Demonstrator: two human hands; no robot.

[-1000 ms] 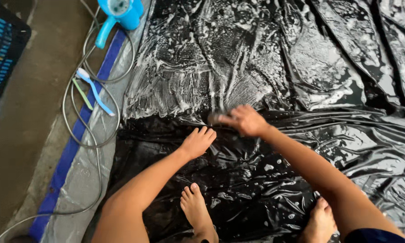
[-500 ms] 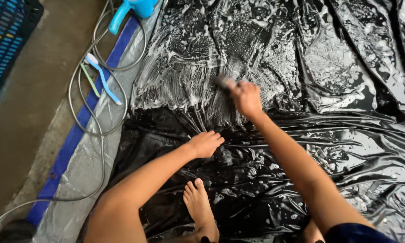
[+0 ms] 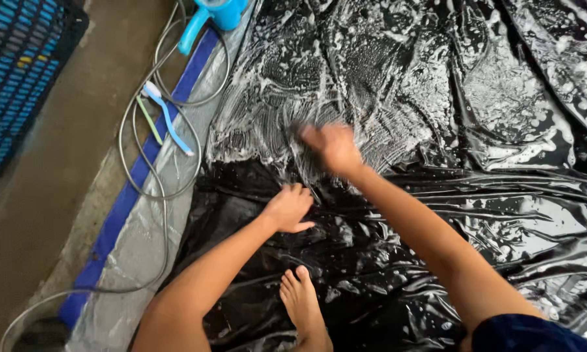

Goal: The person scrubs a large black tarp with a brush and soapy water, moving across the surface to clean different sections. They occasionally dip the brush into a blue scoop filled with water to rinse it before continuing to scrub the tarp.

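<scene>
Since half a second ago my right hand (image 3: 332,146) slid toward nine o'clock, grip closed on possibly a brush; left hand (image 3: 288,207), fingers spread, pins the soapy black sheet (image 3: 489,215), which could slip.

Soft daylight; glare streaks on wet black sheet (image 3: 502,215); right hand (image 3: 332,146) motion-blurred.

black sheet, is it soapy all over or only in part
Only in part. The black sheet carries white suds on its far half around the right hand; the near half by the left hand is wet, nearly foam-free.
</scene>
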